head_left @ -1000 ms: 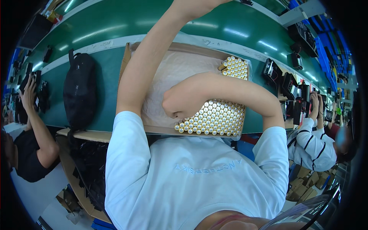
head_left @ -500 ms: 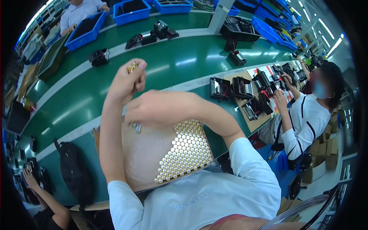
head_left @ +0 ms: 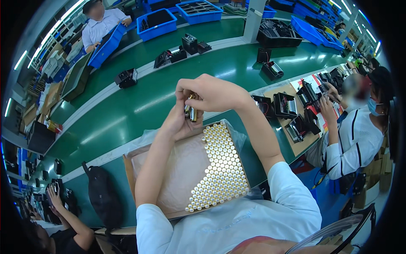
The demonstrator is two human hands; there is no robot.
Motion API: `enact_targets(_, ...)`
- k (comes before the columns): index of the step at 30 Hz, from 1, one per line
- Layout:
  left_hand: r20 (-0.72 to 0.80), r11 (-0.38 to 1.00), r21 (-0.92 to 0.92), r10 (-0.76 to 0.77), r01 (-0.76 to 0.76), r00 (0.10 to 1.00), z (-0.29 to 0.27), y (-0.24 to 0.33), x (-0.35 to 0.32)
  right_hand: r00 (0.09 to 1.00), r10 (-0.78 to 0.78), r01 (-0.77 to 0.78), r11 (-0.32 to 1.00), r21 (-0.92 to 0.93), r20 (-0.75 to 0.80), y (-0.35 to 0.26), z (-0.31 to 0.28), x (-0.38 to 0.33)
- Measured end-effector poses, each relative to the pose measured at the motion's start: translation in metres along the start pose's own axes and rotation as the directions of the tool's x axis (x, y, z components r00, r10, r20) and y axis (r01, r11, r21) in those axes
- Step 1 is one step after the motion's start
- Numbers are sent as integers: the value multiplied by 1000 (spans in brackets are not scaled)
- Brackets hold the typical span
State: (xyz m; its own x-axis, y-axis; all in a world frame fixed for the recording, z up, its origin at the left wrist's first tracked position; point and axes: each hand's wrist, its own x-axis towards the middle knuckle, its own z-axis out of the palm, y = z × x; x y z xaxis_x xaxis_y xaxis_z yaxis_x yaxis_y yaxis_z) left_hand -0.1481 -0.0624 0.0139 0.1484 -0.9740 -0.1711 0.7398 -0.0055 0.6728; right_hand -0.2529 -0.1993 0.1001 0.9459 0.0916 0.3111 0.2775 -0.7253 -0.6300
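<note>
My two hands meet above the far edge of an open cardboard box (head_left: 132, 178). Several gold and black cylindrical batteries (head_left: 193, 114) show between them. My left hand (head_left: 179, 122) is curled around these batteries from below. From above, my right hand (head_left: 211, 94) bends over with its fingers closed against the same batteries; its fingertips partly hide them. Inside the box, many upright batteries (head_left: 224, 169) stand packed in rows along the right side, their pale round ends facing up. The left part of the box shows a bare, film-covered bottom.
A green conveyor belt (head_left: 148, 110) runs beyond the box, with black battery-case units (head_left: 127, 78) on its far ledge. Left of the box lies a black bag (head_left: 104, 197). At right, a co-worker (head_left: 351, 139) handles black units on a cardboard sheet (head_left: 292, 139). Blue bins (head_left: 157, 31) stand behind.
My hands have come together over the batteries; before, the left fist was raised at the left and the right arm crossed in front of it. The whole view has shifted.
</note>
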Motion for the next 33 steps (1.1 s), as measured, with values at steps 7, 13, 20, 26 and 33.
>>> enact_targets(7, 144, 991, -128, -12, 31, 989, -9, -10, 6, 994, 103, -104, 992, 74, 25, 1, -4, 0)
enact_targets(13, 192, 989, -151, 27, 2, 981, -5, -9, 7, 994, 114, -114, 992, 52, 2, 3, -3, 4)
enact_targets(20, 67, 957, -231, 196, -176, 978, -15, -6, 12, 955, -112, 76, 987, -140, -274, 26, 18, 15)
enact_targets(26, -18, 918, -254, 310, -304, 951, -7, 5, 8, 904, 127, -115, 992, 55, -407, 21, 35, 22)
enact_targets(33, 12, 423, 687, 806, -590, 592, 6, 10, -5, 926, 375, -202, 583, 787, -40, 19, 58, 29)
